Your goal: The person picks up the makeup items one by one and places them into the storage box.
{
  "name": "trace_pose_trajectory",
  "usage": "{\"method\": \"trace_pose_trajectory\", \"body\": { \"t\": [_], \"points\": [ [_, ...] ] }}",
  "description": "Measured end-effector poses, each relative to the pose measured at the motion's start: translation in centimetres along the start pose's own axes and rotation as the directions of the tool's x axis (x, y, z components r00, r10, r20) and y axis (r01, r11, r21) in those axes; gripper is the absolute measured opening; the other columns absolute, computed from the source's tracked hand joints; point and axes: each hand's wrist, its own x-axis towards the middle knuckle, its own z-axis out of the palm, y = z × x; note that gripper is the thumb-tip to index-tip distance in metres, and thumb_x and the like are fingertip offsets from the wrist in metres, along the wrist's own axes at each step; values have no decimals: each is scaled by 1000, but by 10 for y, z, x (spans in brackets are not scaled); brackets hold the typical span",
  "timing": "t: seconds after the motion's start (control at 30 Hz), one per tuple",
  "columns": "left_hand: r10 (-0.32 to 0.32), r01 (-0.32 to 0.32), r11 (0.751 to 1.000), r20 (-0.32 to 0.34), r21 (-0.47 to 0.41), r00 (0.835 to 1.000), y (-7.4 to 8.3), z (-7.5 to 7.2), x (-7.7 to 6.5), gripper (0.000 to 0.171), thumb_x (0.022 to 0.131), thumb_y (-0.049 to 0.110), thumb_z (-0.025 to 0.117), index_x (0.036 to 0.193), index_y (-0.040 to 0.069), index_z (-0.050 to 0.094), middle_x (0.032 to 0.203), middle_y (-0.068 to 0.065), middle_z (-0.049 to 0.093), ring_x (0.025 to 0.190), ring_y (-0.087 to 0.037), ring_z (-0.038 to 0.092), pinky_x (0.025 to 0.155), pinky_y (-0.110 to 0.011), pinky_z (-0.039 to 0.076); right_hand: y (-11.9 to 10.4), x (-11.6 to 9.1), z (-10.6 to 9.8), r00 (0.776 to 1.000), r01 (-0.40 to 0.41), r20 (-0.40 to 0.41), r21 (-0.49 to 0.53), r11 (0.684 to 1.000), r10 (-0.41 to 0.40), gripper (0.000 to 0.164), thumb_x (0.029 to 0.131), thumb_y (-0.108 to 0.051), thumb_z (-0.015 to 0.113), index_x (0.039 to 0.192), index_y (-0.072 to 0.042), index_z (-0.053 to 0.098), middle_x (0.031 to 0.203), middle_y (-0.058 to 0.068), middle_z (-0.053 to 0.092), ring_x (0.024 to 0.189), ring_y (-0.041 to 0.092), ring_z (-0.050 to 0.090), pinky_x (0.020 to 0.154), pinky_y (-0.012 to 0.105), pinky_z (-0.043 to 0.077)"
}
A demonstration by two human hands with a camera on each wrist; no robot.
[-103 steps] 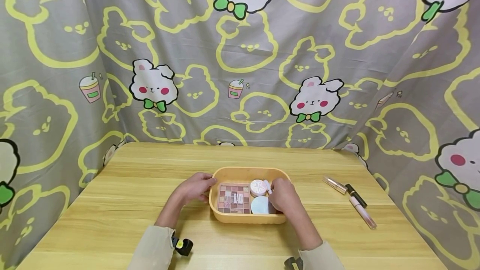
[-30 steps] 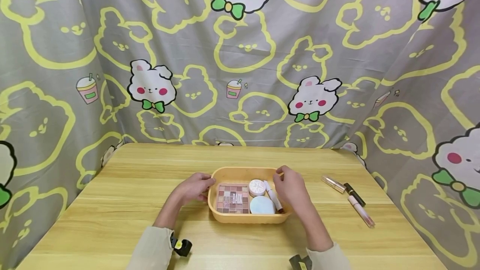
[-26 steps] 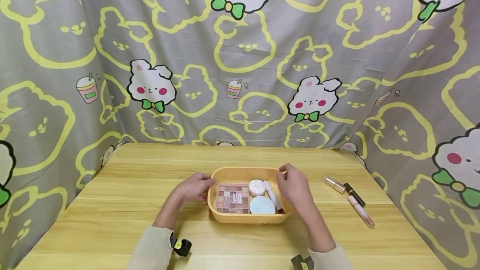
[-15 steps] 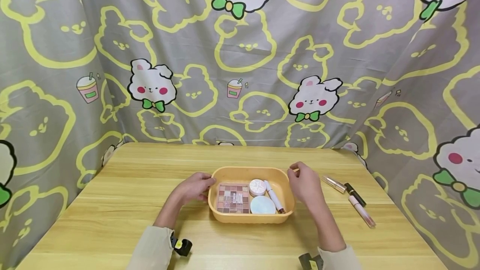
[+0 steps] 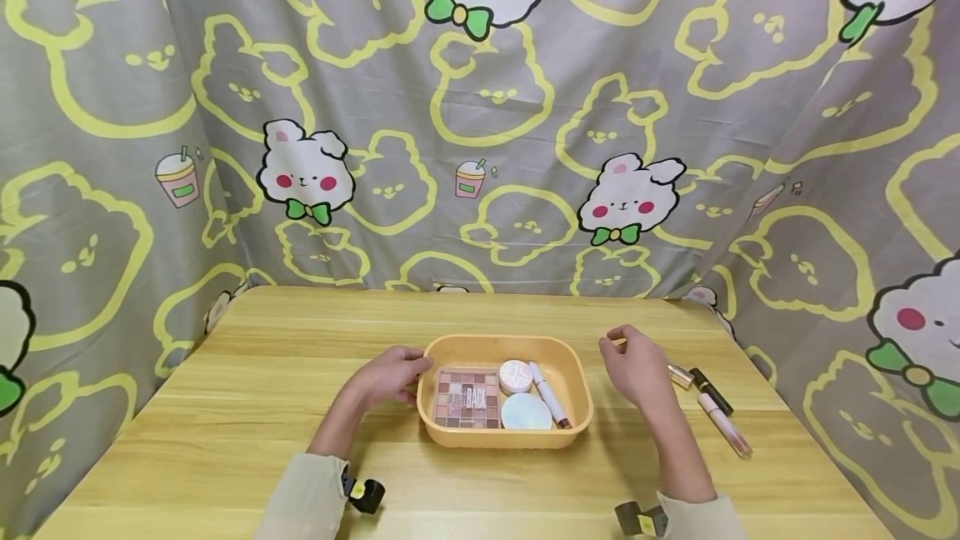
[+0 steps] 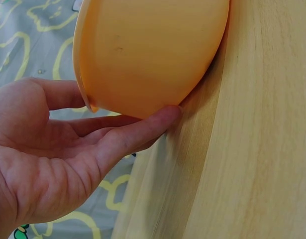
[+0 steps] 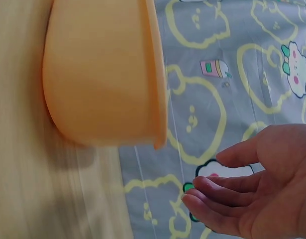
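"From my station, which relation counts most here?"

"I'd judge it's the right hand (image 5: 633, 365) against the three loose cosmetics tubes. It hangs beyond the right end of the orange plastic tub (image 5: 510, 440), between that tub and the tubes, so it's much the nearer hand. They lie to its right: a glassy tube (image 5: 681, 375), a slim black tube (image 5: 711, 391) and a pink lip gloss tube (image 5: 725, 425), the last also closer to the person."

"How do their long axes run?"

"All three slant alike in my head feed, far ends toward the left and near ends toward the right. The right hand covers part of the glassy one, and I can't tell whether they touch; my right wrist feed shows no tubes at all."

"What's that hand holding?"

"Nothing that I can see. I read its fingers as loosely bent, with a gap between thumb and fingertips, and well clear of the tub's wall."

"And the left hand (image 5: 386, 377)?"

"It holds the tub's left end, fingers against the outside wall. The tub rests on the table (image 5: 262, 423), its long axis running left to right, so I have a hand at one end and just beyond the other. Inside, I see an eyeshadow palette (image 5: 467, 398) nearest the left hand, two round compacts (image 5: 527, 412) in the middle and a white tube (image 5: 550, 396) slanting toward the right end."
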Motion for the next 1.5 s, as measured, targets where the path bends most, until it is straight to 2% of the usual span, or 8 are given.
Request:
{"method": "trace_pose_trajectory", "body": {
  "t": [0.33,0.53,0.7,0.83,1.03,1.33,1.5],
  "points": [
    [-17,17,1000,-15,-4,1000,-2,0,2,41,108,20,43,132,-12,54,113,-22,65,98,-22,67,78,-37,62,31,4,-21,999,-33,19,-70,997,35,45,104,-27,48,130,9,56,116,30,67,97,39,67,74,47,55],
    [-16,16,1000,-17,0,1000,-2,0,2,41,108,19,44,132,-12,55,113,-22,65,97,-22,67,77,-36,61,49,4,-37,998,-48,34,-79,996,51,50,105,-30,47,132,11,53,118,33,64,96,39,66,72,46,54],
    [-20,20,1000,-21,-6,1000,-2,0,1,42,108,19,43,134,-12,53,114,-22,66,98,-22,68,78,-37,62,61,7,-42,998,-58,23,-89,994,61,51,104,-31,46,131,12,54,118,34,65,98,42,66,74,48,54],
    [-22,21,1000,-20,-16,1000,-2,-1,2,41,108,18,42,133,-12,53,109,-20,65,92,-20,67,74,-34,61,68,9,-47,997,-72,16,-92,993,74,53,105,-33,45,131,12,54,119,35,64,99,44,65,75,49,54],
    [-14,13,1000,-10,-17,1000,-2,-1,3,40,108,18,42,132,-12,54,100,-15,63,88,-18,64,71,-32,59,79,11,-53,995,-102,-11,-112,989,101,53,104,-35,47,128,12,56,117,35,65,100,45,64,77,50,52],
    [-10,10,1000,-7,3,1000,-2,-1,0,41,108,20,43,132,-12,54,107,-18,64,91,-18,64,74,-34,60,91,12,-56,990,-124,-81,-131,984,114,49,101,-31,49,122,12,59,123,37,60,108,53,56,89,58,46],
    [-17,17,1000,-20,5,1000,-1,0,0,41,108,20,43,132,-11,55,109,-19,65,94,-20,66,76,-35,61,97,11,-55,988,-131,-99,-134,982,118,47,99,-29,52,119,13,60,121,38,60,108,53,56,87,58,47]
  ]
}}
